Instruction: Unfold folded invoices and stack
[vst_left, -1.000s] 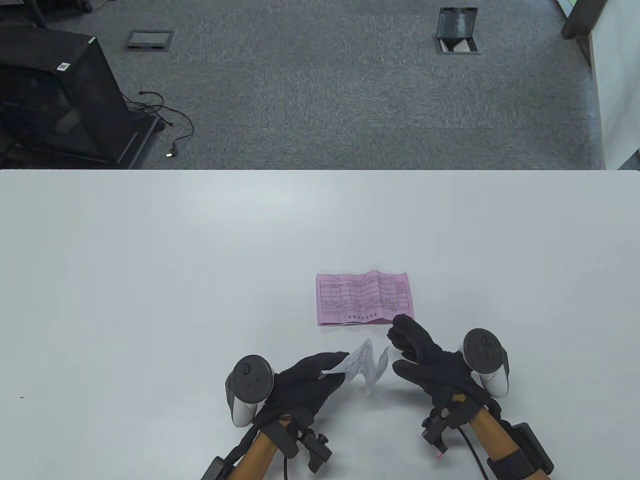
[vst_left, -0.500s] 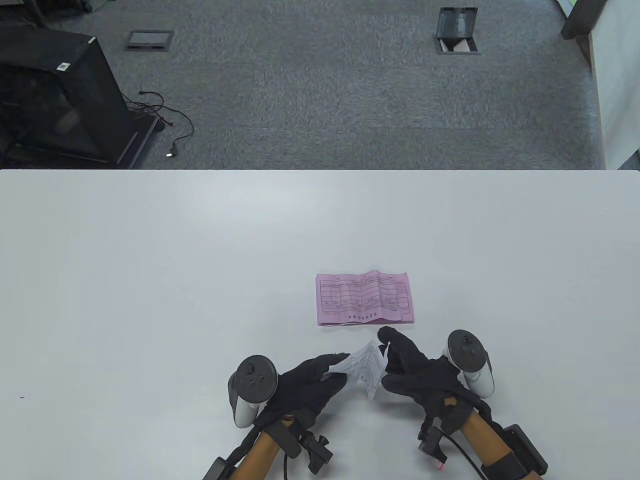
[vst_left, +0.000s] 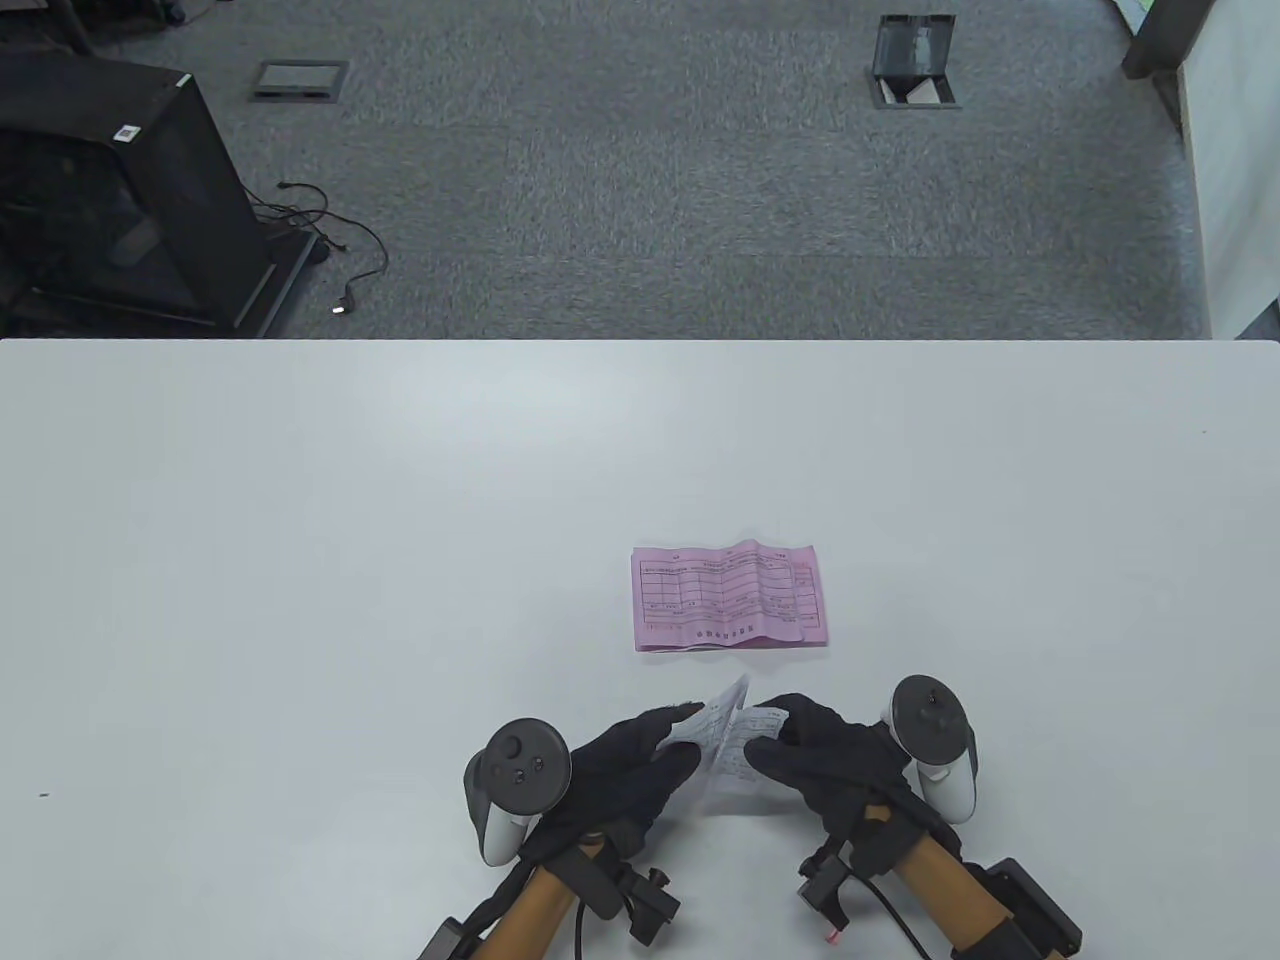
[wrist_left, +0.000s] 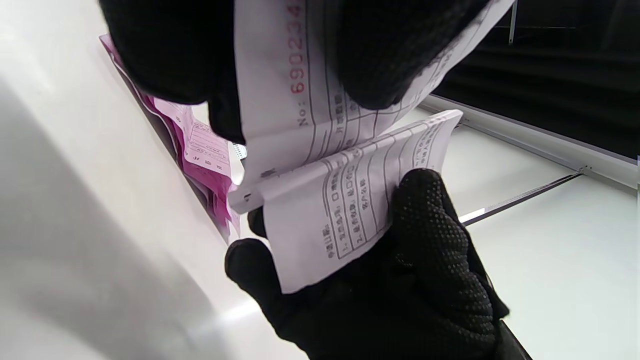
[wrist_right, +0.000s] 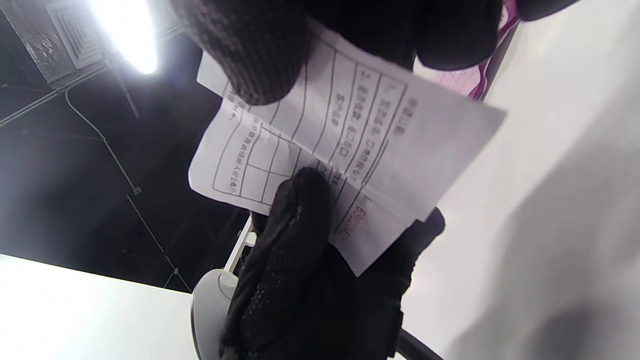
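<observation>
1. one wide white desk (vst_left: 300, 560) carries our work; beyond its far edge lies grey carpet with a black cabinet (vst_left: 110, 200) at the left.
2. on the desk, right of centre, a pink invoice (vst_left: 728, 598) lies unfolded and flat, creases showing, just beyond our hands.
3. our left hand (vst_left: 625, 765) pinches the left panel of a white invoice (vst_left: 728, 735), thumb on the printed face and fingers behind, near the desk's front edge.
4. our right hand (vst_left: 825, 760) pinches the right panel of the same sheet, thumb on top, fingers curled beneath.
5. the white invoice is held up between both hands, still partly folded, its panels meeting at a crease; a red serial number shows in the wrist views.
</observation>
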